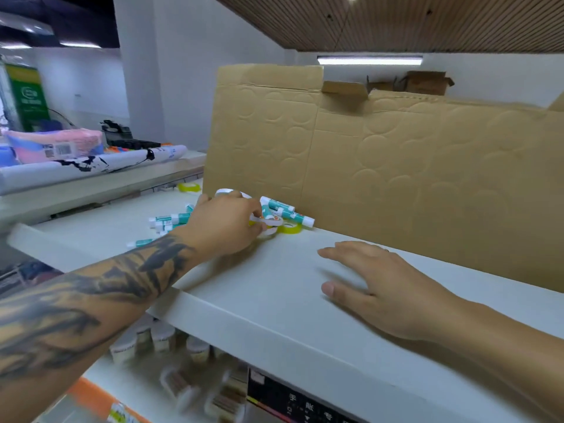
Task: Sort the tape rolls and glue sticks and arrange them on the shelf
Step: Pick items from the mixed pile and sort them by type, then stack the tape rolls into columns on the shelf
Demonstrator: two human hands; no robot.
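On the white top shelf (274,300) lies a mixed pile of teal-and-white glue sticks (171,219) and small tape rolls. My left hand (225,224) reaches into the pile and pinches a white tape roll (270,221) between thumb and fingers. A yellow-green tape roll (291,228) lies just right of it, with more glue sticks (287,212) behind. Another yellow tape roll (189,187) sits apart at the far back left. My right hand (375,285) rests flat on the shelf with fingers spread, holding nothing.
A tall sheet of brown cardboard (381,166) stands along the back of the shelf. Small jars (161,335) and packets fill the lower shelf. A neighbouring shelf at left carries a rolled sheet (91,166) and a pink package (55,145).
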